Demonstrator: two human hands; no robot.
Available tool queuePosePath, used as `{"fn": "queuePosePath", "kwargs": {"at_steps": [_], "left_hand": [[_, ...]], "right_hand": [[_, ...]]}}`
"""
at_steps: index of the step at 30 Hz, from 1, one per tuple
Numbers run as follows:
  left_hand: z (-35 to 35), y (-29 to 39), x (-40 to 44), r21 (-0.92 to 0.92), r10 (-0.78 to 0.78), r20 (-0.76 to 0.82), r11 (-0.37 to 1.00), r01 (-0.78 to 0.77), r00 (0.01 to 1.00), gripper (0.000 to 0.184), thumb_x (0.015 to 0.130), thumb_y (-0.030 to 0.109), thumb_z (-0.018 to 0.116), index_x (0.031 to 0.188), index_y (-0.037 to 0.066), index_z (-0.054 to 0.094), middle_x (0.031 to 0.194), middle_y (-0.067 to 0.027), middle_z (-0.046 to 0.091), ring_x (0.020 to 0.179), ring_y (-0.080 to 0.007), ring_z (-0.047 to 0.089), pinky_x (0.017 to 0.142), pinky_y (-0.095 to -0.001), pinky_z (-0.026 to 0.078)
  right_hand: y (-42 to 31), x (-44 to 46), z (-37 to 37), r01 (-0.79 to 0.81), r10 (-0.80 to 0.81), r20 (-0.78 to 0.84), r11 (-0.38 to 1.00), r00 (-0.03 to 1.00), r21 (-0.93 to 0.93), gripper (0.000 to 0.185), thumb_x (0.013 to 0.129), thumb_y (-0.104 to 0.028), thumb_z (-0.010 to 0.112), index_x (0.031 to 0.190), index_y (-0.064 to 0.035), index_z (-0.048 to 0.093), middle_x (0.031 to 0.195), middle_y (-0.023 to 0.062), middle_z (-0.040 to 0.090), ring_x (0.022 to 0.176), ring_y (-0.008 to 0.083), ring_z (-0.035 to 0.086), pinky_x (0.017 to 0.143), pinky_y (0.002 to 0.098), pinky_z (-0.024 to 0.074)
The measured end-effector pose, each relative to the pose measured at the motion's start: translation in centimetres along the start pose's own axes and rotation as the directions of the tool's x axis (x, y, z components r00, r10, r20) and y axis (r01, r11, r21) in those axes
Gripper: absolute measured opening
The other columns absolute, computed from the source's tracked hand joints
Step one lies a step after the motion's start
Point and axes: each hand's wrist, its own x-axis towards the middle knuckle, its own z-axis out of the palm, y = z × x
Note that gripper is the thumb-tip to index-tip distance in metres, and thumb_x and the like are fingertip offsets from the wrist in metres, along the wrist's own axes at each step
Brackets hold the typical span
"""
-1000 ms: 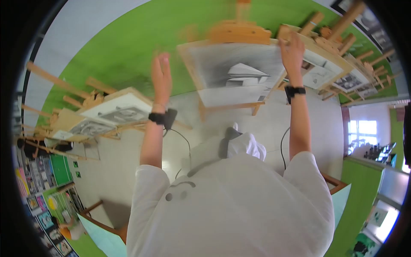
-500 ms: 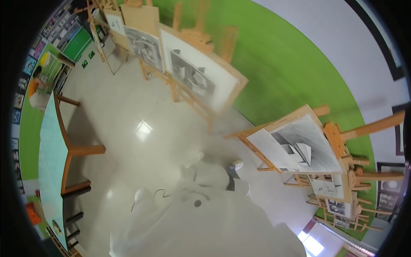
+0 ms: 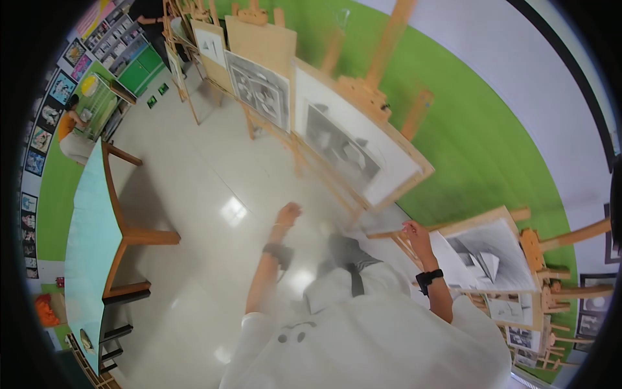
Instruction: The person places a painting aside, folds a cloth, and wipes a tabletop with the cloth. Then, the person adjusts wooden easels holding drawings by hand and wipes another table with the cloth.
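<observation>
My left hand is held out over the pale floor, its fingers curled in and nothing visible in them; a dark band sits on the forearm. My right hand is raised beside an easel, fingers loosely bent and apart, with no object in it. A black watch is on that wrist. Close to the right hand, a pencil drawing of geometric solids rests on its easel. Farther forward, a larger board carries a grey still-life drawing, slightly blurred.
A row of wooden easels runs along the green wall. At left stands a light-blue table with brown legs. A person in orange bends by a rack at far left, and a person in dark clothes stands at the back.
Both my hands and forearms have come into view; neither showed before. The room has shifted right in the view, and the near easels sit farther right.
</observation>
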Motion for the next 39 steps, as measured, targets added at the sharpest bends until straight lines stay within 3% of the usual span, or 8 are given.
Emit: {"fn": "queuePosePath", "kwargs": {"at_steps": [6,11,14,21,24,29,34,39], "left_hand": [[0.2,21.8,7.3,0.090,0.361,0.035,0.928,-0.363,0.932,0.018,0.096,0.016,0.052,0.107,0.005,0.061,0.093,-0.0041,0.067,0.090,-0.0139,0.063,0.081,-0.0298,0.049],[-6.4,28.0,15.6,0.318,0.537,-0.119,0.818,-0.480,0.835,0.022,0.095,0.013,0.056,0.116,0.006,0.058,0.104,-0.0073,0.065,0.097,-0.0163,0.062,0.085,-0.0298,0.048],[-10.1,36.9,20.0,0.220,0.532,-0.170,0.841,-0.494,0.830,0.030,0.096,0.017,0.058,0.123,0.006,0.054,0.113,-0.0099,0.062,0.106,-0.0198,0.059,0.089,-0.0308,0.048],[-5.7,45.6,31.6,0.118,0.647,-0.029,0.759,-0.640,0.762,0.063,0.090,0.022,0.067,0.139,0.002,0.033,0.120,-0.0142,0.057,0.109,-0.0188,0.055,0.090,-0.0295,0.047],[-3.3,47.1,35.3,-0.264,0.630,0.092,0.763,-0.591,0.772,0.058,0.083,0.018,0.075,0.130,0.002,0.045,0.100,-0.0085,0.064,0.091,-0.0165,0.062,0.079,-0.0275,0.051],[-5.8,49.0,38.3,-0.305,0.451,0.592,0.893,-0.332,0.668,0.015,0.081,0.009,0.073,0.076,0.001,0.061,0.068,-0.0042,0.060,0.063,-0.0144,0.059,0.058,-0.0262,0.046],[-5.6,49.3,41.0,-0.475,0.467,0.810,0.877,-0.071,0.356,0.021,0.081,0.015,0.072,0.072,0.002,0.058,0.057,-0.0032,0.052,0.051,-0.0126,0.050,0.047,-0.0262,0.039],[-4.7,48.3,41.5,-0.468,0.429,0.802,0.884,-0.009,0.416,0.018,0.081,0.012,0.069,0.074,0.000,0.058,0.053,-0.0014,0.045,0.044,-0.0103,0.040,0.042,-0.0250,0.033]], "right_hand": [[-17.3,8.8,-2.6,0.304,-0.212,-0.377,0.930,0.902,0.205,0.033,0.098,-0.010,0.052,0.130,0.0001,0.050,0.106,0.0105,0.063,0.093,0.0162,0.061,0.085,0.0293,0.0473],[-21.1,15.8,-5.2,0.399,-0.062,-0.685,0.849,0.726,0.346,0.041,0.097,-0.007,0.050,0.137,-0.0009,0.043,0.119,0.0158,0.058,0.110,0.0201,0.056,0.097,0.0305,0.0413],[-22.3,19.4,-6.0,0.397,-0.120,-0.752,0.896,0.648,0.199,0.043,0.098,-0.011,0.052,0.138,-0.0008,0.041,0.120,0.0158,0.058,0.115,0.0221,0.054,0.100,0.0304,0.0390],[-23.3,23.4,-4.7,0.250,0.076,-0.620,0.871,0.781,0.422,0.044,0.095,-0.020,0.059,0.132,0.0005,0.046,0.116,0.0128,0.060,0.108,0.0196,0.055,0.095,0.0303,0.0411],[-23.8,24.4,-4.1,0.222,0.123,-0.613,0.861,0.781,0.457,0.039,0.095,-0.022,0.061,0.125,0.0010,0.052,0.107,0.0093,0.062,0.096,0.0140,0.054,0.086,0.0282,0.0429],[-21.1,25.9,-3.8,0.113,0.289,-0.633,0.849,0.718,0.516,0.027,0.091,-0.026,0.067,0.103,-0.0017,0.064,0.078,0.0011,0.063,0.062,0.0046,0.048,0.055,0.0215,0.0386],[-23.1,27.6,-4.5,0.207,0.234,-0.692,0.846,0.683,0.491,0.030,0.090,-0.031,0.066,0.075,-0.0053,0.064,0.057,-0.0040,0.053,0.048,0.0027,0.039,0.045,0.0221,0.0306],[-24.6,28.4,-4.3,0.306,0.222,-0.812,0.847,0.540,0.435,0.045,0.095,-0.030,0.058,0.058,-0.0055,0.051,0.051,0.0008,0.049,0.045,0.0079,0.042,0.043,0.0257,0.0317]]}}
